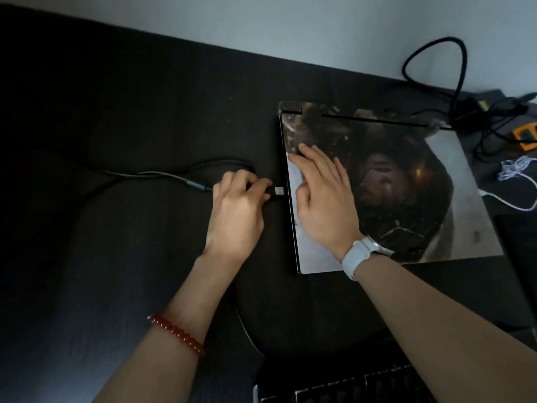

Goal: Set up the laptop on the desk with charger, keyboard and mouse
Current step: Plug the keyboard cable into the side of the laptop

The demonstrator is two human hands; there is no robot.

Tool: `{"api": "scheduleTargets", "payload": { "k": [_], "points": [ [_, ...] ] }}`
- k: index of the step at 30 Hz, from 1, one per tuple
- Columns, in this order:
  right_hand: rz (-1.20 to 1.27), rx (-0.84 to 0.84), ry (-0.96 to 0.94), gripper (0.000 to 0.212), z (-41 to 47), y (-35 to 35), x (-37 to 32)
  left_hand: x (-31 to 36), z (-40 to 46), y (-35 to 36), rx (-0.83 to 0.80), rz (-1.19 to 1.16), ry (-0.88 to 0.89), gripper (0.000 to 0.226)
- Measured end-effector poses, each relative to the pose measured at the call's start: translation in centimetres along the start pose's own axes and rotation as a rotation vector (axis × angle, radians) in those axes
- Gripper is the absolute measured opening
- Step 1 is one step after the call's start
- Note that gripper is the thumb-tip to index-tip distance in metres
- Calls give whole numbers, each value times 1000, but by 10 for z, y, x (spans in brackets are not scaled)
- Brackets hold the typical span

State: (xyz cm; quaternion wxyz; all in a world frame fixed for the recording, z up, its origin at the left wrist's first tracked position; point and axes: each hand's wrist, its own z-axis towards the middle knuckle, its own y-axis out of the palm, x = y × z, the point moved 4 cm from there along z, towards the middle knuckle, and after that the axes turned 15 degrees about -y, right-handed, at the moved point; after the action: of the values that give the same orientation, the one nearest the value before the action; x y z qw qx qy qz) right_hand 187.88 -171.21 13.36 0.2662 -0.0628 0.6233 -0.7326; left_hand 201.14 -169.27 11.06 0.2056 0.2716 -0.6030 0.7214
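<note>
Early in the setup, by the look of it: laptop (392, 184) lying closed on the counter (116, 112), nothing plugged in yet. USB plug (278, 191) pinched in curled left hand (236, 207) fingers (258, 187), just beside the laptop's left edge. Right hand (325, 199) flat, fingers straight, pressing the lid. Keyboard (348, 388) near, at bottom edge; no mouse in view.

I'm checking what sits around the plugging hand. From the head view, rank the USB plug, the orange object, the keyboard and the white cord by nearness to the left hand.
1. USB plug: pinched in the left hand, beside the laptop's left edge.
2. Keyboard: bottom edge, toward the person.
3. White cord: right of the laptop.
4. Orange object: far right, among black cables.
</note>
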Motion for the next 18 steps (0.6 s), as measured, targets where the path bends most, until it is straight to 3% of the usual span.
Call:
{"api": "scheduleTargets", "payload": {
  "k": [18],
  "points": [
    [15,-5,16,48,-1,0,-1,1,3,2,-95,-56,-102,25]
  ]
}}
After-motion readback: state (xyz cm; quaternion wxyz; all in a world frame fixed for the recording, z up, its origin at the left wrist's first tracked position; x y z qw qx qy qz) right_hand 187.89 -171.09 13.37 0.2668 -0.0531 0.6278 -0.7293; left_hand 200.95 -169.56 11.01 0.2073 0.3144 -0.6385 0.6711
